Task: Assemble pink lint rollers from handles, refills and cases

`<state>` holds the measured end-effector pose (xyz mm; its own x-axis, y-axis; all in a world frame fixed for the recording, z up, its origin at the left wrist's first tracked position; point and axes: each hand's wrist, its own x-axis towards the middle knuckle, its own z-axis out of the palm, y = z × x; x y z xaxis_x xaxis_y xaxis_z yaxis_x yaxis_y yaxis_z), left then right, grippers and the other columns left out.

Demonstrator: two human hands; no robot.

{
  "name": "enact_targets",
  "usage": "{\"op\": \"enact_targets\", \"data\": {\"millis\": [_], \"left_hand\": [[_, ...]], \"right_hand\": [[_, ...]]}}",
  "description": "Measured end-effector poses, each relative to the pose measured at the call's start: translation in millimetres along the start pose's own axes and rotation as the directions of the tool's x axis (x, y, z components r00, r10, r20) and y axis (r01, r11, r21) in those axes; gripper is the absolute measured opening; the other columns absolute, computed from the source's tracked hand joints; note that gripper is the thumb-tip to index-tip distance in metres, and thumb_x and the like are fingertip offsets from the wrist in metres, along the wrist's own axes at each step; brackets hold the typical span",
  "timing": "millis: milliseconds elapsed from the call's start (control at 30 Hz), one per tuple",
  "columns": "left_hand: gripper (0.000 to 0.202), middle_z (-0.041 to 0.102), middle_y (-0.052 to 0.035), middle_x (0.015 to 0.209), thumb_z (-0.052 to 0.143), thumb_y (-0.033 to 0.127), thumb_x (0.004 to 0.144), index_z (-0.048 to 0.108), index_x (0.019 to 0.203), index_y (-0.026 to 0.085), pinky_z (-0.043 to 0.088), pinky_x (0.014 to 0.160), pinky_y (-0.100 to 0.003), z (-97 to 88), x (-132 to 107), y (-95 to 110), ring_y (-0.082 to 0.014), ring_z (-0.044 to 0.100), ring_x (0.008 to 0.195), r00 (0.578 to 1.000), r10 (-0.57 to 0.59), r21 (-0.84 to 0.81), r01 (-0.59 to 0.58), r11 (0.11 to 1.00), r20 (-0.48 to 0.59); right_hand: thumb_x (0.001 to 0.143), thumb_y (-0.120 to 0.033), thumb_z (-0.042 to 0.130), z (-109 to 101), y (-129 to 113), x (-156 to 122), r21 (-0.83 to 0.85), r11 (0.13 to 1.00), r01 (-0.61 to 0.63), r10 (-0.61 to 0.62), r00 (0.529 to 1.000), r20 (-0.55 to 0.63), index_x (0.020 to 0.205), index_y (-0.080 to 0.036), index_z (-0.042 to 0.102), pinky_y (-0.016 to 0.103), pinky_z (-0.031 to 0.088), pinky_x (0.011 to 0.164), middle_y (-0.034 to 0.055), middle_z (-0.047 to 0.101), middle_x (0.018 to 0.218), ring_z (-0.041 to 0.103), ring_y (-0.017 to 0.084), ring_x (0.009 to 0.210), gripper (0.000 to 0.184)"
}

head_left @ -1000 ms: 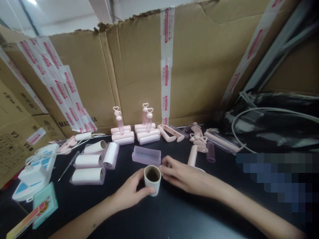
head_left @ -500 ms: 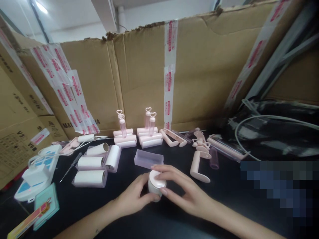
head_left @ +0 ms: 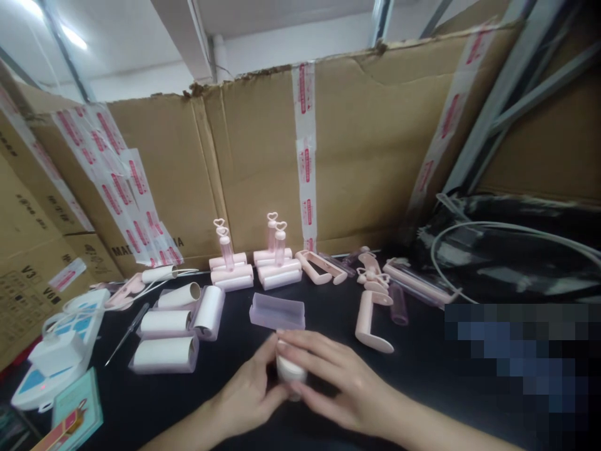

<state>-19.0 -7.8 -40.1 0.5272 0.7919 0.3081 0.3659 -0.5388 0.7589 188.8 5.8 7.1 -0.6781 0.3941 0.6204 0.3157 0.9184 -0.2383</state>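
A short white paper roll [head_left: 291,373] stands upright on the black table [head_left: 328,313], low in the middle of the view. My left hand [head_left: 251,396] wraps its side from the left. My right hand [head_left: 335,382] lies over its top, fingers pressing down on a pale pink cap that they mostly hide. Just behind the hands lies a translucent lilac cover [head_left: 277,311]. A pink roller handle [head_left: 370,321] lies to the right of it.
Several wrapped white rolls [head_left: 166,351] lie at the left with a thin tool [head_left: 126,326]. Assembled pink rollers [head_left: 277,266] with heart handles stand at the back against the cardboard wall [head_left: 263,156]. A black bag [head_left: 511,250] and white cable sit right; a white-blue device [head_left: 61,341] sits left.
A second ago the roll's dark core was open at the top. My right hand brought a pink cap onto it and now presses over it. The view tilted up slightly.
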Motion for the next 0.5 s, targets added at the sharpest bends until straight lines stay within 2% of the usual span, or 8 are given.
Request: {"op": "enact_targets", "data": {"millis": [100, 200, 300, 367, 433, 500], "left_hand": [[0.053, 0.050, -0.0095, 0.133, 0.055, 0.034, 0.085, 0.035, 0.133, 0.027, 0.037, 0.104, -0.041, 2.1, 3.3, 2.5, -0.0256, 0.048, 0.122, 0.996, 0.084, 0.058, -0.083, 0.995, -0.016], [0.070, 0.049, -0.0093, 0.132, 0.072, 0.036, 0.070, 0.036, 0.129, 0.026, 0.043, 0.098, -0.036, 3.4, 6.7, -1.2, -0.0254, 0.053, 0.115, 0.981, 0.196, 0.042, -0.196, 0.980, 0.005], [0.063, 0.057, -0.0075, 0.119, 0.066, 0.032, 0.073, 0.036, 0.128, 0.026, 0.047, 0.090, -0.033, 2.6, 7.5, -11.1, -0.0229, 0.059, 0.105, 0.987, 0.162, 0.112, -0.163, 0.980, 0.014], [0.058, 0.061, -0.0073, 0.109, 0.062, 0.031, 0.075, 0.037, 0.127, 0.023, 0.048, 0.086, -0.033, 1.4, 6.9, -13.9, -0.0223, 0.062, 0.097, 0.988, 0.153, 0.173, -0.150, 0.973, -0.002], [0.057, 0.062, -0.0081, 0.108, 0.061, 0.032, 0.075, 0.038, 0.126, 0.022, 0.048, 0.085, -0.033, -1.1, 6.2, -12.5, -0.0223, 0.062, 0.096, 0.985, 0.168, 0.186, -0.160, 0.969, -0.031], [0.064, 0.061, -0.0091, 0.112, 0.064, 0.036, 0.073, 0.036, 0.128, 0.022, 0.049, 0.085, -0.032, -4.7, 6.0, -10.1, -0.0229, 0.062, 0.097, 0.984, 0.156, 0.175, -0.139, 0.975, -0.085]], "right_hand": [[0.085, -0.022, 0.055, 5.0, 3.1, -4.6, 0.088, 0.991, -0.099, 0.100, 0.995, 0.001, 0.139, -0.027, 0.031, 0.036, 0.047, 0.096, 0.0112, 0.050, 0.135, 0.051, 0.024, 0.120, 0.060], [0.082, -0.029, 0.058, 18.6, 18.6, -16.8, 0.103, 0.972, -0.210, 0.214, 0.976, -0.031, 0.143, -0.027, 0.021, 0.042, 0.047, 0.096, 0.0141, 0.040, 0.142, 0.044, 0.031, 0.125, 0.072], [0.079, -0.034, 0.061, 40.7, 40.6, -32.1, 0.051, 0.981, -0.187, 0.183, 0.981, 0.059, 0.142, -0.027, 0.023, 0.044, 0.044, 0.098, 0.0139, 0.039, 0.142, 0.043, 0.033, 0.125, 0.074], [0.080, -0.036, 0.060, 52.3, 48.5, -40.8, 0.021, 0.973, -0.230, 0.226, 0.966, 0.125, 0.143, -0.025, 0.019, 0.044, 0.041, 0.100, 0.0146, 0.043, 0.139, 0.047, 0.032, 0.122, 0.077], [0.080, -0.040, 0.061, 54.0, 50.2, -44.7, 0.000, 0.960, -0.281, 0.278, 0.950, 0.143, 0.144, -0.025, 0.015, 0.044, 0.043, 0.099, 0.0153, 0.045, 0.137, 0.050, 0.032, 0.119, 0.081], [0.076, -0.042, 0.065, 41.9, 52.6, -41.0, 0.060, 0.967, -0.246, 0.236, 0.961, 0.143, 0.144, -0.028, 0.012, 0.044, 0.046, 0.096, 0.0154, 0.044, 0.138, 0.052, 0.033, 0.117, 0.088]]}}
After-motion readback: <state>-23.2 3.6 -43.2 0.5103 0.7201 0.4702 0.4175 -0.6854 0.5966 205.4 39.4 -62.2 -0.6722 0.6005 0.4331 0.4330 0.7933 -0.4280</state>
